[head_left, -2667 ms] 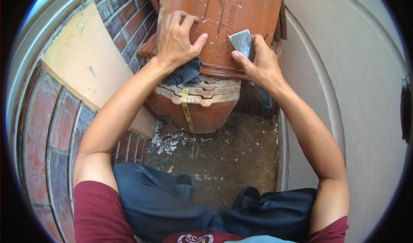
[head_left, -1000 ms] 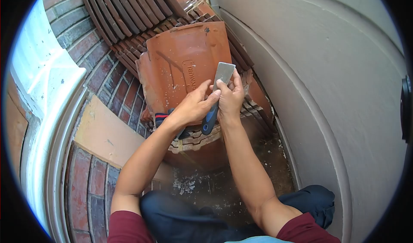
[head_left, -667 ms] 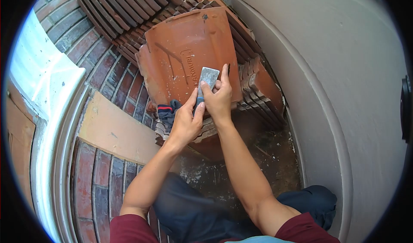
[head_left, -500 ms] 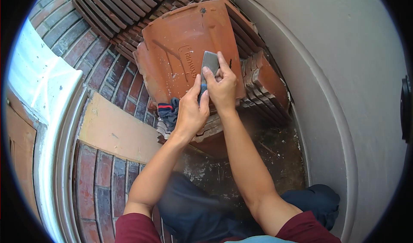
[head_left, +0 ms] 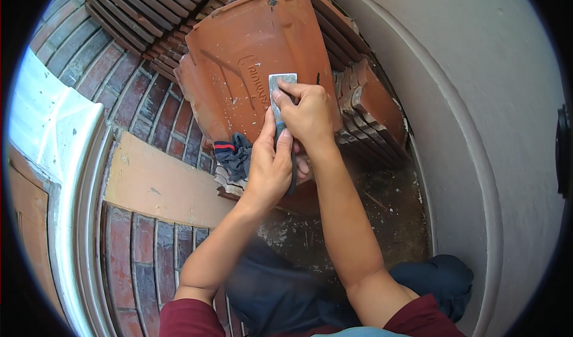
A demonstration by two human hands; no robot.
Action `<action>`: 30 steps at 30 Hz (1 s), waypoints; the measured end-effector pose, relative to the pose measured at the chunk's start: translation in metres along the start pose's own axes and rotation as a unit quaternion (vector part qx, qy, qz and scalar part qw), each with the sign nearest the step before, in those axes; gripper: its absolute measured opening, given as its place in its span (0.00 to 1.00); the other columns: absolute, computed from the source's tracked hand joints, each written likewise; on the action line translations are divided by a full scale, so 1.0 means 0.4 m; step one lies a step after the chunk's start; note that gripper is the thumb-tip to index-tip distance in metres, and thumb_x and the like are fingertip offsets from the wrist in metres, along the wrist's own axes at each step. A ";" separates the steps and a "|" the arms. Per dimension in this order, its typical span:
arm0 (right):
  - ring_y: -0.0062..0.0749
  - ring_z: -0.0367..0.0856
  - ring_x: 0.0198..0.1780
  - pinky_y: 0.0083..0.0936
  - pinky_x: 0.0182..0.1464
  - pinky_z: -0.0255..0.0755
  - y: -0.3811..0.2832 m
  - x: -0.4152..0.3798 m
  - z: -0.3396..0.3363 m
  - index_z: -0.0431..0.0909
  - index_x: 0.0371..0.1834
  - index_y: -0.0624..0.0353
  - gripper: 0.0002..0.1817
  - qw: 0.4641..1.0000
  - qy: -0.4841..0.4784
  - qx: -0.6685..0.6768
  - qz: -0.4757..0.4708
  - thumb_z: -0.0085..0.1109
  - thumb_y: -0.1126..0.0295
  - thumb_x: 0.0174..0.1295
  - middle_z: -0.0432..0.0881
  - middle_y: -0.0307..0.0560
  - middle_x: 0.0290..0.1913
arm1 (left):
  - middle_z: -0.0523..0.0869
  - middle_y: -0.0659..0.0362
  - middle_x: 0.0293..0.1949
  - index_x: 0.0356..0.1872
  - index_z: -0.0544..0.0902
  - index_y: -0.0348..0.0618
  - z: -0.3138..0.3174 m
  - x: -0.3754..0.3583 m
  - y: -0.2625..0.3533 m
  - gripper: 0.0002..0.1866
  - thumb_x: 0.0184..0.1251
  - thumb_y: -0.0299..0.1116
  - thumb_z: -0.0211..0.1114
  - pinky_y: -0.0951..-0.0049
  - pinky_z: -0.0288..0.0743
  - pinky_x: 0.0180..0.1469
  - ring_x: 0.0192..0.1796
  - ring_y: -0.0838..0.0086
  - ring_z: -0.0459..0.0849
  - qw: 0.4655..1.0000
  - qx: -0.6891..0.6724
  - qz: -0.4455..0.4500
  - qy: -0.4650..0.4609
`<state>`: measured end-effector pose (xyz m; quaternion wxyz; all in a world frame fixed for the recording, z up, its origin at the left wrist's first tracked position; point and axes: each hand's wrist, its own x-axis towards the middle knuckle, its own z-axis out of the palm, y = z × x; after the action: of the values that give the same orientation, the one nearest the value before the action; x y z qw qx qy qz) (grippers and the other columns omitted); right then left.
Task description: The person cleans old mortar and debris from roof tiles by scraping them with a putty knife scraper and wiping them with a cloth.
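Right fingers, index now bent over the scraper blade pointing to 12 o'clock, and left fingers grasping its handle seemingly steady it two-handed.

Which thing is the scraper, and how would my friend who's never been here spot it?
Find the big orange roof tile near the top middle of the picture. Low over it is the scraper, its dark handle in the left hand, with the right hand pinching above. Its flat, silvery blade sets it apart from the orange tile and the crumpled dark cloth nearby.
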<state>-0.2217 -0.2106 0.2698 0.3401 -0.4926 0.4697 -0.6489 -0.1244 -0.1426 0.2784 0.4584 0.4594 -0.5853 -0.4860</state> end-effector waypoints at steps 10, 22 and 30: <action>0.53 0.91 0.45 0.37 0.50 0.82 -0.011 0.015 -0.018 0.89 0.47 0.65 0.15 1.000 -0.002 -0.017 -0.016 0.67 0.69 0.61 0.88 0.65 0.42 | 0.78 0.61 0.22 0.82 0.55 0.49 0.027 0.010 0.021 0.27 0.87 0.34 0.46 0.80 0.73 0.17 0.17 0.81 0.76 0.999 -0.044 -0.020 -0.005; 0.56 0.91 0.40 0.38 0.45 0.82 -0.004 -0.008 -0.010 0.89 0.48 0.65 0.14 0.999 -0.010 -0.043 -0.025 0.66 0.69 0.62 0.87 0.68 0.38 | 0.76 0.63 0.31 0.81 0.56 0.51 0.024 -0.009 -0.020 0.28 0.86 0.35 0.50 0.79 0.74 0.16 0.18 0.80 0.77 0.994 -0.105 -0.010 -0.006; 0.40 0.92 0.34 0.32 0.40 0.80 0.021 0.026 0.078 0.90 0.50 0.60 0.14 0.993 0.068 -0.014 -0.096 0.69 0.66 0.63 0.90 0.62 0.36 | 0.76 0.63 0.31 0.84 0.49 0.51 -0.067 0.033 -0.012 0.34 0.86 0.38 0.52 0.80 0.73 0.16 0.18 0.80 0.77 0.998 -0.052 0.015 -0.042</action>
<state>-0.1951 -0.2312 0.2673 0.2362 -0.4949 0.4515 -0.7038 -0.0998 -0.1602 0.2777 0.4637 0.4051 -0.5854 -0.5275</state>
